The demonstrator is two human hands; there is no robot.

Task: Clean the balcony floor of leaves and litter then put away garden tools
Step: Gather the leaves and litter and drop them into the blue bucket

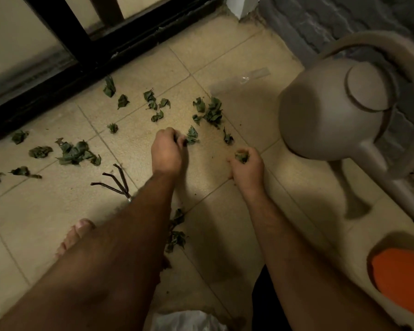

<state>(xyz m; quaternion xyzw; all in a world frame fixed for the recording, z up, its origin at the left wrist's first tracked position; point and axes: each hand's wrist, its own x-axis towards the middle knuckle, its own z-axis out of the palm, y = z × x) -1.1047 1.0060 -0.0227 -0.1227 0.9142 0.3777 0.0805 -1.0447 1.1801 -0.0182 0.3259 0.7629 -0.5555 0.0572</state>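
Both forearms reach out from the bottom of the head view over a beige tiled floor. Left hand has its fingers curled, its grip pinching a crumpled green leaf that lies at its fingertips on the tile. Right hand is closed as a fist, its grip wrapped round a small wad of leaves that shows at the top of the fist. Beyond and to the left of the left grip, more leaves are scattered across the tiles: dark green, curled and crushed, some singly, some in small clumps, reaching toward a black door frame. One more clump lies nearer than both grips, between the forearms. Just left of the left forearm lies a small hand rake with dark bent prongs, its handle hidden behind the arm. Right of the right grip stands a beige watering can with a looping handle and a spout pointing down-right. An orange object sits at the right edge, and something white shows at the bottom edge.
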